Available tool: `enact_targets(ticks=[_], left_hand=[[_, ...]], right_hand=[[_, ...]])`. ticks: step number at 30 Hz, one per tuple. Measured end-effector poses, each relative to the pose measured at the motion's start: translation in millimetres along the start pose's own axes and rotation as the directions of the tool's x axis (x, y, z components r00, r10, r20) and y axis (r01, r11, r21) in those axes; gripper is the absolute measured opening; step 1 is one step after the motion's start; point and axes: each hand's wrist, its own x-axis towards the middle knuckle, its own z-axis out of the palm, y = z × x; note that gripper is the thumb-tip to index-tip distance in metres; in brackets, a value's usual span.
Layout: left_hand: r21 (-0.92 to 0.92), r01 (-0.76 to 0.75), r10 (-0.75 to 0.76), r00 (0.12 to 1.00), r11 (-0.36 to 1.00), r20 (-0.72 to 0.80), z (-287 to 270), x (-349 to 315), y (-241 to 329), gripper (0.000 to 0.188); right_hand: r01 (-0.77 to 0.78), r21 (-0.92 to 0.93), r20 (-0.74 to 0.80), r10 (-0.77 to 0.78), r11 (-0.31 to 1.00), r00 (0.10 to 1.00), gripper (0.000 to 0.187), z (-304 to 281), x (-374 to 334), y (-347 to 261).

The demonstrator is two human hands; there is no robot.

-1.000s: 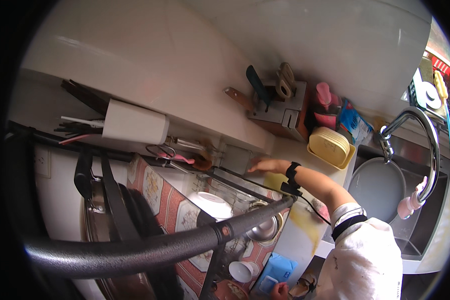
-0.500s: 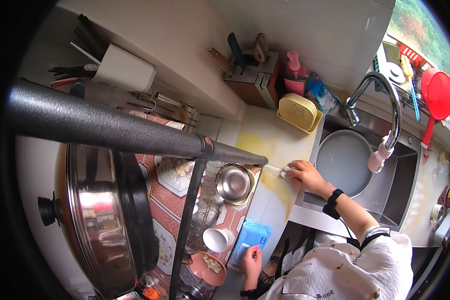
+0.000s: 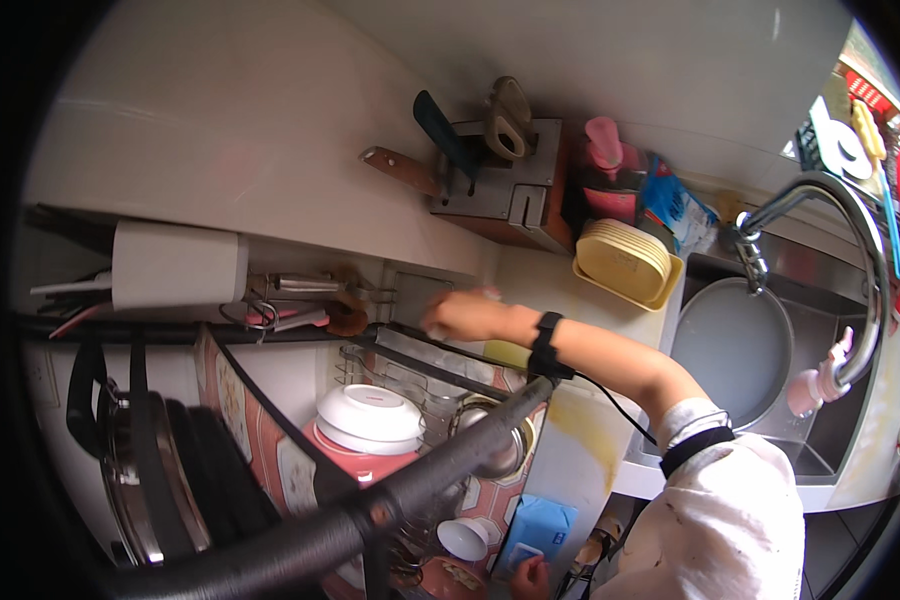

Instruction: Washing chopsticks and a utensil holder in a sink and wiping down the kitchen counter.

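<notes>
My right hand (image 3: 464,316) is stretched over to the corner behind the dish rack, close to the wall, and is smeared by motion. Its fingers look curled, but I cannot tell what is in them. A black band sits round that wrist. At the lower edge my left hand (image 3: 531,579) shows only in part, with its fingers curled closed beside a blue packet of wipes (image 3: 542,530). Whether it holds anything is hidden. Yellow stains (image 3: 587,432) mark the pale counter (image 3: 567,470) between the rack and the sink.
A black rack bar (image 3: 440,487) crosses the near side, over white bowls (image 3: 370,415) and a metal bowl (image 3: 505,455). Behind stand a knife block (image 3: 515,190), yellow trays (image 3: 625,262) and a pink pump bottle (image 3: 610,175). A grey round pan (image 3: 735,345) lies in the sink beneath a curved tap (image 3: 870,240).
My right hand has left the stained counter, where it pressed a crumpled white cloth, and moved left to the wall corner. The view has swung left; my left hand is now lower in it.
</notes>
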Motion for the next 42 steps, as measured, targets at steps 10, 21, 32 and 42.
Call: enact_targets(ticks=[10,21,32,42], left_hand=[[0.045,0.126,-0.122,0.99,0.991,-0.072,-3,-5,2,0.017],[0.01,0.134,-0.133,0.989,0.991,-0.065,14,-12,-1,0.015],[0.049,0.109,-0.102,0.986,0.993,-0.13,10,-10,30,0.016],[0.104,0.139,-0.131,0.988,0.985,-0.082,5,-9,78,0.015]], right_hand=[[0.238,-0.479,0.369,-0.052,0.845,0.928,0.026,103,38,90],[-0.174,-0.376,0.294,0.295,0.91,0.909,0.017,-3,-13,21],[0.397,-0.383,0.239,-0.325,0.834,0.915,0.024,79,-48,80],[-0.169,-0.574,0.104,0.276,0.801,0.955,0.064,36,-73,58]])
